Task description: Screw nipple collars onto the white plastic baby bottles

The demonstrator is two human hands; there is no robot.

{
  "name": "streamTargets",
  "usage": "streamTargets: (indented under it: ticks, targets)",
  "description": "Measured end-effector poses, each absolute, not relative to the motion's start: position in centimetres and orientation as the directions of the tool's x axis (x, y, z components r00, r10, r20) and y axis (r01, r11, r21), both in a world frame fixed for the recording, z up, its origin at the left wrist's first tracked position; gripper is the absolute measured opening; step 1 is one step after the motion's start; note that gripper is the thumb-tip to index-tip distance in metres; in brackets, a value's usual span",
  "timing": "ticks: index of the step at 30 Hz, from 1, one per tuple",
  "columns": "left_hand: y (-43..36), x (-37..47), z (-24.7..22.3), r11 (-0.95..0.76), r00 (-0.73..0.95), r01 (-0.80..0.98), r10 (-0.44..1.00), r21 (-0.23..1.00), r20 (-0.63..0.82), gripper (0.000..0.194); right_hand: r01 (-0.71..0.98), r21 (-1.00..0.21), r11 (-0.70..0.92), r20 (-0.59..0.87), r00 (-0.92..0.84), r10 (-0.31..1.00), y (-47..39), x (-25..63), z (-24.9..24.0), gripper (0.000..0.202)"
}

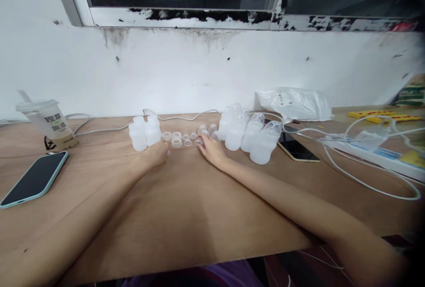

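The desk [195, 220] bore domed bottles [262, 145] right and undomed bottles [138, 134] left, apparently grouped by kind around small parts. The left hand [159, 152] had a curled grip, contents hidden. The right hand [212, 149] touched clear teats [187, 141] beside pale rings [176, 140]; whether it pinched any was unclear.

right hand [212, 150] at clear nipples [187, 140] | left hand [160, 153] beside white bottles [138, 134] | drink cup [53, 123] far left
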State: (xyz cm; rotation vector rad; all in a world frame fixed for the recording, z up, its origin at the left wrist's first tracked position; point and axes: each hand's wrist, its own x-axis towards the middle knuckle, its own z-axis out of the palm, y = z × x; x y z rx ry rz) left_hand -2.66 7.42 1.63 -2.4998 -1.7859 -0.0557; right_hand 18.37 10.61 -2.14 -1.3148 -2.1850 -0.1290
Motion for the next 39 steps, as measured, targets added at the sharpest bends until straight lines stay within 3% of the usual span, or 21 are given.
streamTargets:
  ticks: [12, 29, 32, 35, 37, 39]
  targets:
    - [7.0, -0.7, 1.3, -0.269, 0.284, 0.957, 0.943, -0.105, 0.172, 0.028, 0.894, -0.058, 0.443, 0.487, -0.362, 0.795, 11.4, 17.3, -2.0, 0.029]
    - [8.1, -1.1, -0.1, -0.307, 0.333, 0.943, 0.896, -0.131, 0.295, 0.032, 0.920, -0.042, 0.391, 0.439, -0.334, 0.834, 10.4, 16.9, -1.4, 0.042]
    - [8.4, -1.2, -0.4, -0.333, 0.363, 0.932, 0.877, -0.147, 0.316, 0.032, 0.919, 0.034, 0.392, 0.472, -0.361, 0.805, 9.2, 17.0, 0.5, 0.038]
    - [8.5, -1.3, -0.7, -0.329, 0.377, 0.925, 0.857, -0.191, 0.350, 0.031, 0.920, 0.094, 0.382, 0.595, -0.359, 0.719, 8.2, 17.8, 4.5, 0.034]
    - [8.4, -1.3, -0.7, -0.310, 0.376, 0.924, 0.848, -0.226, 0.373, 0.029, 0.952, 0.113, 0.283, 0.671, -0.283, 0.686, 7.8, 18.8, 7.4, 0.034]
    - [8.3, -1.4, -0.8, -0.298, 0.378, 0.921, 0.837, -0.251, 0.395, 0.028, 0.990, 0.094, 0.107, 0.655, -0.143, 0.742, 7.8, 20.1, 9.6, 0.036]
